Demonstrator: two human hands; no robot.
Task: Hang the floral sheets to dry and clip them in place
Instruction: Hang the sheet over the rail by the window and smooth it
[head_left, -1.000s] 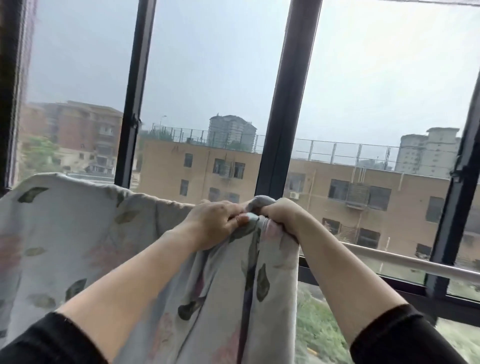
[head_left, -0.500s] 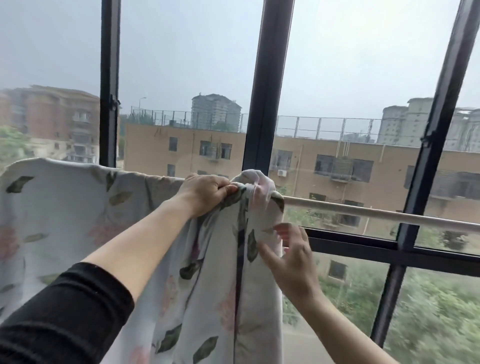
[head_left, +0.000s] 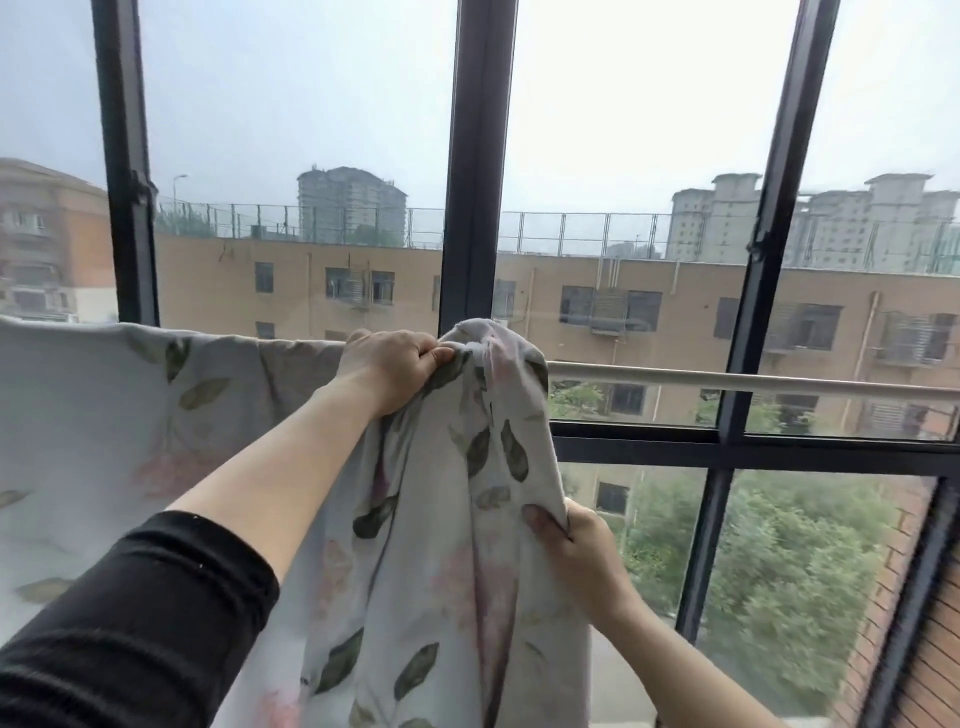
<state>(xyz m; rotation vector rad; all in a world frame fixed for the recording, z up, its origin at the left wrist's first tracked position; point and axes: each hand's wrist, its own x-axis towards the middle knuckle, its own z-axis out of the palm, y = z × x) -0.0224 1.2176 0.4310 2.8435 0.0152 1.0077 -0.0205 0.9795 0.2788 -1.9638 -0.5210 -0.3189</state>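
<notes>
Beyond the dark window frame (head_left: 475, 171) apartment blocks are standing under a grey sky; the floral sheet (head_left: 431, 519), thin, soft and leaf-printed, is draping over the pale round rail (head_left: 727, 382); the left hand (head_left: 387, 364) is pinching its bunched top at the rail; the right hand (head_left: 576, 551) is pinching the hanging edge lower down. Unclipped, the cloth risks sliding off that smooth bar if tugged unevenly.

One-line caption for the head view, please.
Left hand pins the bunched floral sheet on the rail while right hand pinches its hanging edge.
</notes>
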